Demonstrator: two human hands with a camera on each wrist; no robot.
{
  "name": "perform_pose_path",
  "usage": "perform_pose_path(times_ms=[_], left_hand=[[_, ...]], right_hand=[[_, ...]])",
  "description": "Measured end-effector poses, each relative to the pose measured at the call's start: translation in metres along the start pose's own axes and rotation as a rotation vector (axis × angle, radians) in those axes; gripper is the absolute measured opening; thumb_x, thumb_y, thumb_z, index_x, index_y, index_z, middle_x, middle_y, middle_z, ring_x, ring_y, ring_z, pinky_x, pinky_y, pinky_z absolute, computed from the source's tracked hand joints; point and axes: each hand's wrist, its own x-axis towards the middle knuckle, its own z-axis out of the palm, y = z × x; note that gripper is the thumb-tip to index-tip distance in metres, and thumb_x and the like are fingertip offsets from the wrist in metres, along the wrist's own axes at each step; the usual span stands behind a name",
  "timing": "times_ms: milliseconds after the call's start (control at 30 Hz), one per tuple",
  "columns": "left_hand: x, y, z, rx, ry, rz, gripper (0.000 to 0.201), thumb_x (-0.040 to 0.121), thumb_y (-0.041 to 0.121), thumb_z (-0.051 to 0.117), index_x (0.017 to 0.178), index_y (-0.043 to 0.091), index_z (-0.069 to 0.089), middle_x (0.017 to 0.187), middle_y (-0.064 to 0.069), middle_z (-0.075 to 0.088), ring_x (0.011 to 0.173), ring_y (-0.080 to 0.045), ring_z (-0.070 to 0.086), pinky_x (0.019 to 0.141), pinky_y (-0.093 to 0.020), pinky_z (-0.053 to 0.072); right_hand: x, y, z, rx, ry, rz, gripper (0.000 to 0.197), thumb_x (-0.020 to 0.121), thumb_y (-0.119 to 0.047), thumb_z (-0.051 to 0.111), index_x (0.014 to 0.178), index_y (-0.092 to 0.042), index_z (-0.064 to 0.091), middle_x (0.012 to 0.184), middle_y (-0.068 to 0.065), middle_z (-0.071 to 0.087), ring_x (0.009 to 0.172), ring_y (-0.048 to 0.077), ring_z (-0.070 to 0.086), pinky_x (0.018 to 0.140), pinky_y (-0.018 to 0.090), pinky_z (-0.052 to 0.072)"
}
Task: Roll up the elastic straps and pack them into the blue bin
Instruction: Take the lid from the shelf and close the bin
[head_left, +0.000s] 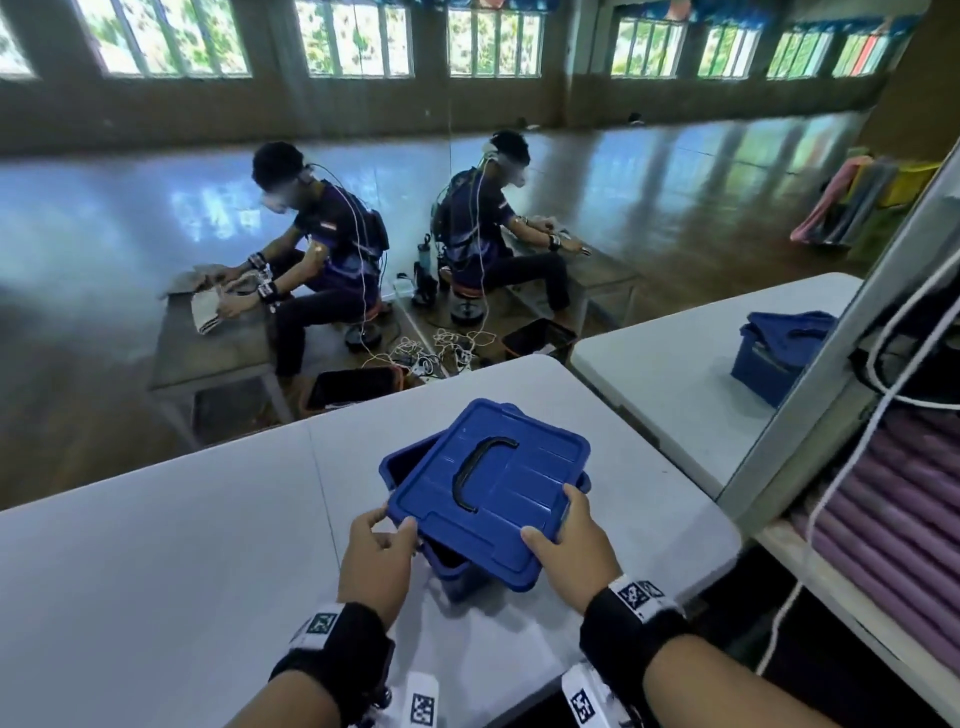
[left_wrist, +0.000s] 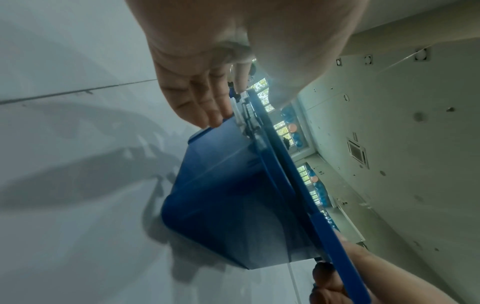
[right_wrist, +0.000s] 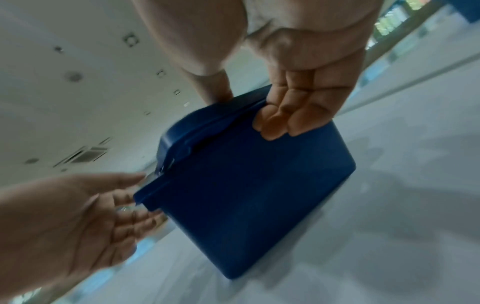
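A blue bin (head_left: 457, 577) stands on the grey table near its front edge. Its blue lid (head_left: 498, 499), with a black handle (head_left: 478, 467), lies askew and tilted on top, leaving dark gaps at the bin's far-left and near corners. My left hand (head_left: 384, 527) pinches the lid's near-left corner, thumb on top. My right hand (head_left: 553, 525) pinches the near-right edge. In the left wrist view the fingers (left_wrist: 205, 107) lie under the lid edge (left_wrist: 298, 185) beside the bin wall (left_wrist: 221, 195). In the right wrist view the fingers (right_wrist: 285, 121) lie under the lid (right_wrist: 197, 127). No straps show.
The grey table (head_left: 156, 571) runs left and forward. A mirror panel (head_left: 810, 395) stands at the right and reflects another blue bin (head_left: 769, 364). Purple rolled mats (head_left: 893, 519) fill a shelf at the right, with a white cable (head_left: 841, 478) hanging there. Seated people work beyond.
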Motion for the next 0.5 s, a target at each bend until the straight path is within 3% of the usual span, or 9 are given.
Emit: perform_pose_path(times_ms=[100,167,233,300,433,500], left_hand=[[-0.01,0.006,0.001,0.056,0.097,0.017,0.045,0.088,0.047,0.069,0.118,0.026,0.044,0.1,-0.002,0.061,0.091,-0.019,0.062,0.084,-0.042,0.055],[-0.013,0.012,0.003,0.113,0.146,0.028,0.042,0.086,0.046,0.072,0.113,0.024,0.048,0.099,0.0,0.057,0.091,-0.019,0.06,0.083,-0.038,0.053],[-0.013,0.014,0.007,0.165,0.182,0.045,0.037,0.084,0.044,0.075,0.104,0.022,0.053,0.094,0.0,0.058,0.088,-0.019,0.061,0.078,-0.034,0.05],[-0.014,0.015,0.01,0.2,0.204,0.06,0.031,0.083,0.041,0.077,0.093,0.023,0.055,0.089,0.0,0.06,0.082,-0.017,0.061,0.073,-0.032,0.048],[-0.012,0.02,0.016,0.232,0.256,0.066,0.026,0.084,0.037,0.077,0.089,0.022,0.056,0.085,0.002,0.062,0.077,-0.01,0.059,0.067,-0.027,0.044],[-0.008,0.022,0.017,0.239,0.284,0.052,0.024,0.085,0.037,0.076,0.091,0.021,0.058,0.083,0.002,0.065,0.078,-0.012,0.063,0.069,-0.028,0.046]], right_hand=[[0.002,0.005,-0.005,-0.112,-0.013,-0.043,0.07,0.091,-0.049,0.059,0.147,-0.026,0.024,0.116,-0.003,0.064,0.102,0.019,0.064,0.082,0.029,0.051],[0.011,0.006,-0.012,-0.23,0.036,-0.065,0.057,0.093,-0.051,0.054,0.14,-0.024,0.038,0.116,0.0,0.061,0.103,0.021,0.062,0.086,0.032,0.05],[0.026,0.004,-0.025,-0.325,0.14,-0.108,0.042,0.094,-0.045,0.055,0.127,-0.02,0.052,0.119,0.005,0.054,0.106,0.025,0.058,0.092,0.034,0.048],[0.046,0.002,-0.038,-0.379,0.21,-0.176,0.036,0.094,-0.035,0.058,0.125,-0.018,0.056,0.123,0.008,0.051,0.109,0.029,0.054,0.099,0.038,0.046],[0.091,0.001,-0.057,-0.447,0.072,-0.234,0.051,0.094,-0.025,0.054,0.143,-0.018,0.043,0.15,0.007,0.039,0.129,0.033,0.042,0.111,0.044,0.038],[0.103,0.001,-0.063,-0.452,-0.03,-0.243,0.05,0.093,-0.026,0.055,0.142,-0.017,0.044,0.146,0.007,0.046,0.128,0.031,0.046,0.11,0.043,0.04]])
